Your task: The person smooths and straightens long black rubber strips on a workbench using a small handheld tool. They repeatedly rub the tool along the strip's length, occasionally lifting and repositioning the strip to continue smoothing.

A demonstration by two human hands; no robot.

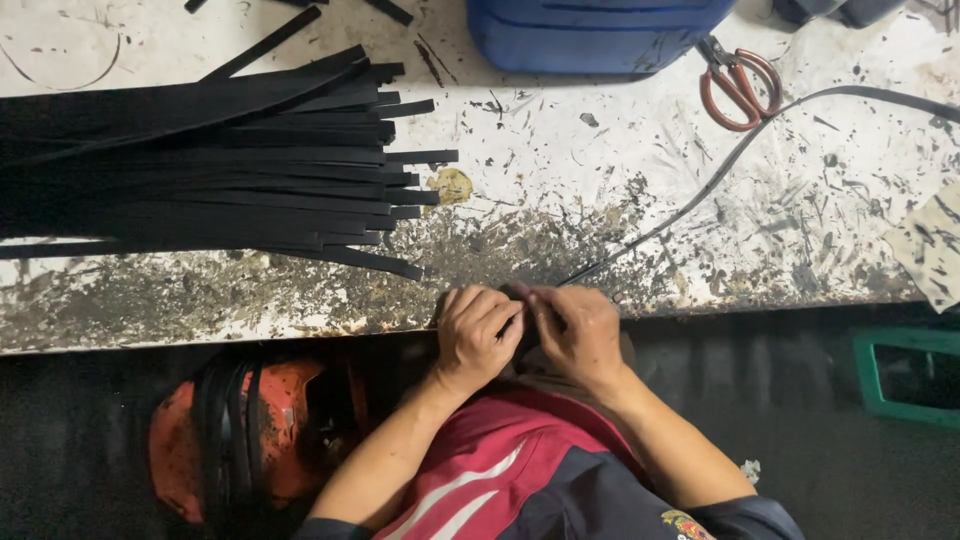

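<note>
My left hand and my right hand are pressed together at the near edge of the stained white workbench. Both pinch the near end of one long black strip, which curves away across the bench to the right edge. The fingers hide the strip's tip. A thick pile of black strips lies on the left half of the bench, well apart from both hands.
Red-handled scissors lie at the back right beside a blue plastic container. A smeared paper scrap sits at the right edge. Below the bench are an orange bucket with black strips and a green crate.
</note>
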